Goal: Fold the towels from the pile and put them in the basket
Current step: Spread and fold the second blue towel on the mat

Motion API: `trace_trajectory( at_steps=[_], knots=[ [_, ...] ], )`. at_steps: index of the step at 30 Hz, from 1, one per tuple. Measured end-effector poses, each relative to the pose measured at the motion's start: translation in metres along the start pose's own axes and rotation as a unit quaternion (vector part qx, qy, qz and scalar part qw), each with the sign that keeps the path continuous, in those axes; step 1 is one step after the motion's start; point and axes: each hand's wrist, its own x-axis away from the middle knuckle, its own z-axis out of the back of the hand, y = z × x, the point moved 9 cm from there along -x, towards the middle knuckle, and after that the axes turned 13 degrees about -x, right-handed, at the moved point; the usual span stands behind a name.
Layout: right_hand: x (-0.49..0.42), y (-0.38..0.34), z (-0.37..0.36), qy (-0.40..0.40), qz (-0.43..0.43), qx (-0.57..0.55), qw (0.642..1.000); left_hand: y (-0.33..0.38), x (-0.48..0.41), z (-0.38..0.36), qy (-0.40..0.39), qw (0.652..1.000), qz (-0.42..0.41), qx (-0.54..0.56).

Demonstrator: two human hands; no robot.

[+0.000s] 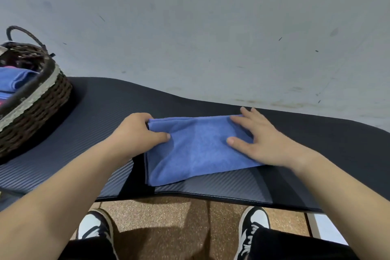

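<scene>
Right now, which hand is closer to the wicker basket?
Left. The left hand grips the left edge of the blue towel, the side toward the wicker basket. The right hand lies flat on the towel's right end, farther away.

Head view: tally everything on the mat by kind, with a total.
Blue towel, part folded: 1
Wicker basket: 1
Hands: 2, left hand gripping the towel's edge, right hand flat on it
Total: 4
Folded towels inside the basket overlap; no count possible.

The left edge cuts off the wicker basket (42, 95), whose rim hides part of the folded towels (14, 79) inside. The left grip (135, 131) has its fingertips hidden under the blue towel (196, 150).
</scene>
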Motion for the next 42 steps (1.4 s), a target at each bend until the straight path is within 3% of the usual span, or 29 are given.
trace_trajectory(
  at_steps=[3,9,12,15,20,26,31,34,36,39,42],
  knots=[
    [0.007,0.016,-0.032,-0.086,-0.050,0.082,0.992,0.001,0.009,0.016,0.021,0.999,-0.008,0.031],
    [0.014,-0.017,-0.066,-0.058,-0.044,0.053,0.996,-0.007,0.023,0.051,0.105,0.994,-0.013,0.030],
    [0.015,-0.038,-0.039,0.043,-0.004,-0.030,0.999,-0.001,0.030,0.061,0.096,0.983,0.003,0.158],
    [0.012,-0.034,0.003,0.173,0.008,-0.154,0.973,0.023,0.039,0.050,0.068,0.970,-0.005,0.233],
    [0.009,0.013,-0.015,0.074,-0.160,-0.370,0.912,0.093,0.036,-0.008,0.005,0.971,-0.046,0.236],
    [0.006,0.022,-0.022,0.004,-0.192,-0.470,0.862,0.132,0.023,-0.063,-0.043,0.978,-0.065,0.194],
    [0.003,0.020,-0.028,-0.029,-0.151,-0.449,0.880,0.128,0.021,-0.096,-0.104,0.980,-0.063,0.159],
    [0.005,0.018,-0.025,-0.013,-0.150,-0.434,0.888,0.124,0.022,-0.089,-0.111,0.973,-0.062,0.195],
    [0.005,0.017,-0.024,-0.003,-0.151,-0.415,0.897,0.114,0.018,-0.068,-0.044,0.981,-0.075,0.171],
    [0.007,0.011,-0.024,0.014,-0.149,-0.376,0.915,0.088,0.010,-0.028,0.096,0.992,-0.080,0.018],
    [0.011,0.005,-0.018,0.027,-0.160,-0.364,0.917,0.057,0.005,-0.030,0.077,0.996,-0.015,-0.048]
  ],
)
